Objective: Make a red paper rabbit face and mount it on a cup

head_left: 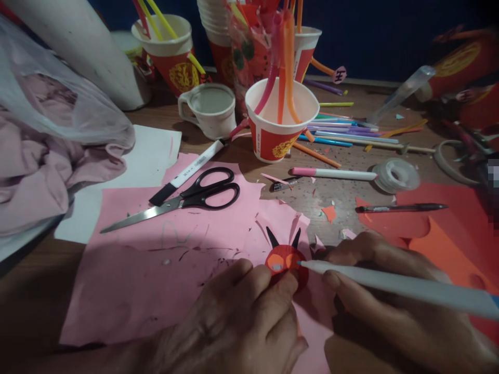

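A round red paper face (302, 281) with orange eyes and two black pointed horns or feelers lies on pink paper (128, 291). My left hand (234, 317) pins its lower edge with bent, closed fingers, covering part of it. In my right hand (393, 301) is a white felt-tip pen (409, 285), gripped between thumb and fingers. Its blue tip touches or hovers just over the right orange eye; I cannot tell which. The left eye bears a small pale grey-blue patch. Black-handled scissors (210, 193) and a black-and-white marker (191, 171) rest on the pink sheet.
Behind stand a red-and-white paper cup (273, 137) holding straws, a white mug (214, 111) and more cups. Loose straws (343, 130), a pink-capped pen (335, 173), a tape roll (396, 175) and a black pen (403, 208) lie right. Pinkish cloth (31, 182) is left.
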The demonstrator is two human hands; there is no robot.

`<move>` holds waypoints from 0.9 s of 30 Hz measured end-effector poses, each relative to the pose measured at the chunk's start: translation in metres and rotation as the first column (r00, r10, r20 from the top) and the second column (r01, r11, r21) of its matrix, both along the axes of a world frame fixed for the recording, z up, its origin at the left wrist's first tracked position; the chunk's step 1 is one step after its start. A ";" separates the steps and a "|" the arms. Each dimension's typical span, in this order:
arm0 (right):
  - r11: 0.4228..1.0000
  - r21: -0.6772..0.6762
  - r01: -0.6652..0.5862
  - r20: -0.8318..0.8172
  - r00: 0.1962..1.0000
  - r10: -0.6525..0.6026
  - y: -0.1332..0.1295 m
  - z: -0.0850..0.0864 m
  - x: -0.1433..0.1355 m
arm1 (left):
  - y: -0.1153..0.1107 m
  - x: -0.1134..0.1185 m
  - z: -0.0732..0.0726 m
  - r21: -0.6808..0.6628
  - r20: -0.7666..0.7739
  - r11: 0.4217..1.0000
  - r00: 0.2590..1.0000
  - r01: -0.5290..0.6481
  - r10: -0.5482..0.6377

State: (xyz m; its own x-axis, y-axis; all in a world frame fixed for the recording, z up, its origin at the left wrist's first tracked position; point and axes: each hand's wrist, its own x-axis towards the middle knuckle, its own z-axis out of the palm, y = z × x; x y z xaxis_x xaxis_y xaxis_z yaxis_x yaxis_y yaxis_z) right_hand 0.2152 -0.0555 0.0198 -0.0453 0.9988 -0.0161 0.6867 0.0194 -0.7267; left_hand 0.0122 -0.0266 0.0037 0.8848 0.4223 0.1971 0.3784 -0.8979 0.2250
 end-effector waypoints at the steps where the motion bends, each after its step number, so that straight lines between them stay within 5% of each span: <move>1: 1.000 -0.011 -0.016 -0.002 1.000 0.016 0.000 0.000 0.000 | 0.000 0.000 0.000 -0.004 -0.002 1.000 1.000 0.004 -0.004; 9: 0.999 -0.033 -0.014 -0.002 1.000 0.014 0.000 -0.002 -0.006 | 0.005 0.002 0.012 -0.032 0.007 0.999 0.999 0.038 -0.038; 21: 0.999 0.009 -0.042 0.011 0.999 0.042 0.000 -0.003 -0.008 | 0.005 -0.004 -0.011 0.043 0.258 0.998 0.965 0.043 -0.053; 27: 0.993 0.083 -0.088 0.048 0.995 0.084 0.002 -0.002 -0.006 | 0.008 -0.005 -0.006 0.076 0.166 0.997 0.985 0.028 -0.041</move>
